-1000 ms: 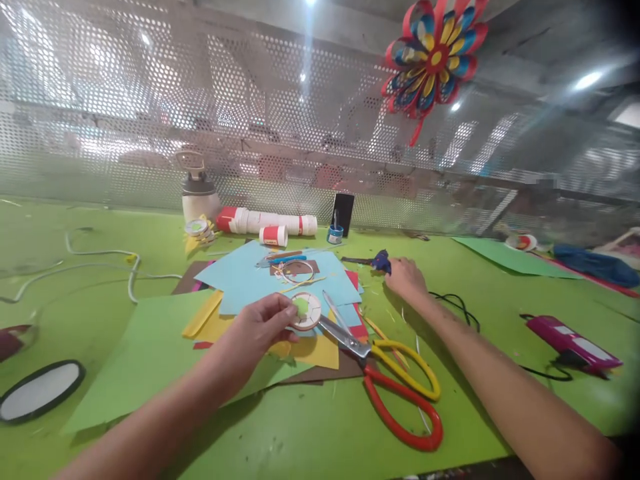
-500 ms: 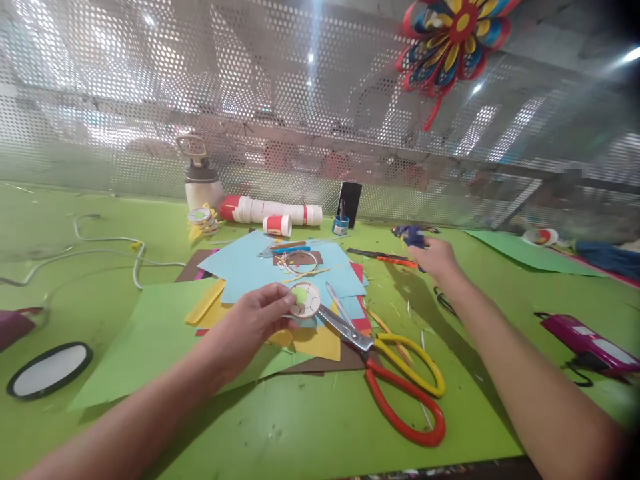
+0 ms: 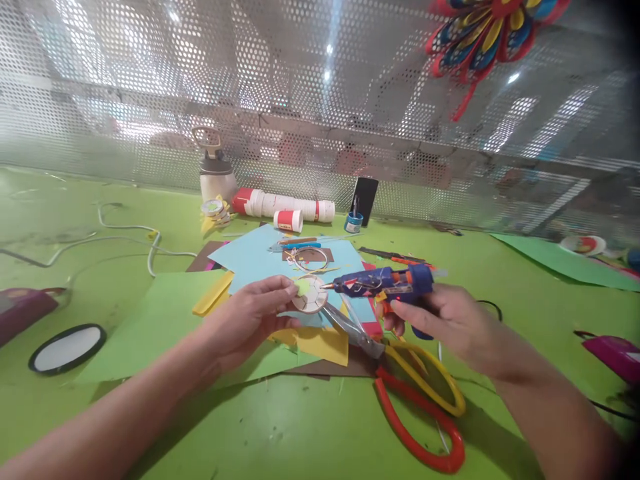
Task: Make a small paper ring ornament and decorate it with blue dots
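Two hands: left hand (image 3: 240, 320) pinches one paper disc (image 3: 309, 295); right hand (image 3: 450, 327) seemingly closed around one glue gun (image 3: 385, 283).

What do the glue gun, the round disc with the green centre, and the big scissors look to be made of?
Glue gun, in the right hand: glossy blue plastic, apparently, with a thin metal-looking nozzle. Round disc, in the left hand: matte pale card or thin board, a green paper-like circle at its centre. Scissors: shiny grey metal blades; smooth red and yellow handle loops, probably plastic-coated.
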Tool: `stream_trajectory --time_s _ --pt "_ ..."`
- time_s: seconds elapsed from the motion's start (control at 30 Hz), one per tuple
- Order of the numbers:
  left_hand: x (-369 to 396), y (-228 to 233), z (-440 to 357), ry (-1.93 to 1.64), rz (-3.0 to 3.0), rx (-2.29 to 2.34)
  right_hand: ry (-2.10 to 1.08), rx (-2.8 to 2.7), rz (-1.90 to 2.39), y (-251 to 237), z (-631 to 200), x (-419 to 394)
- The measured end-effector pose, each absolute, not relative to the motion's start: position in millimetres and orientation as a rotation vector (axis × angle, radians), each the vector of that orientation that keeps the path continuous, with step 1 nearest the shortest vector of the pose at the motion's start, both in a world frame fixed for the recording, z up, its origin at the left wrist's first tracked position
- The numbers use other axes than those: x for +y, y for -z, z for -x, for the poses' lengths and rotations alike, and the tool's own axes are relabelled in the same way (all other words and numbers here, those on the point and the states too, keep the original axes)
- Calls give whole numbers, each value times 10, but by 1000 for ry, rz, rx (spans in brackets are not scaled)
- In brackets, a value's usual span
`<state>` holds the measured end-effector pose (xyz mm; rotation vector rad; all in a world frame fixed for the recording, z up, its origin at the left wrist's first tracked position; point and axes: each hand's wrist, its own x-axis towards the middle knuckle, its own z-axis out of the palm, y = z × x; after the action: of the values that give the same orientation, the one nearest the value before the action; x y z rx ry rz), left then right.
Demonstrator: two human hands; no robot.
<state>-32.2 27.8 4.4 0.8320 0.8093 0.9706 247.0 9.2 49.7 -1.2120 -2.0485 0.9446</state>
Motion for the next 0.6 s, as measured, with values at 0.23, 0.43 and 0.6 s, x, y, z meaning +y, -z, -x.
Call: stream_trajectory --time_s 0.23,0.43,0.6 --pt "252 -23 293 -921 -866 827 -848 -2165 1305 -376 -2413 78" --pt "238 -40 261 -914 -867 836 -802 -2190 1314 -389 -2366 60" --pt "243 -17 270 -921 -889 839 -809 -2197 1345 -384 -2363 64"
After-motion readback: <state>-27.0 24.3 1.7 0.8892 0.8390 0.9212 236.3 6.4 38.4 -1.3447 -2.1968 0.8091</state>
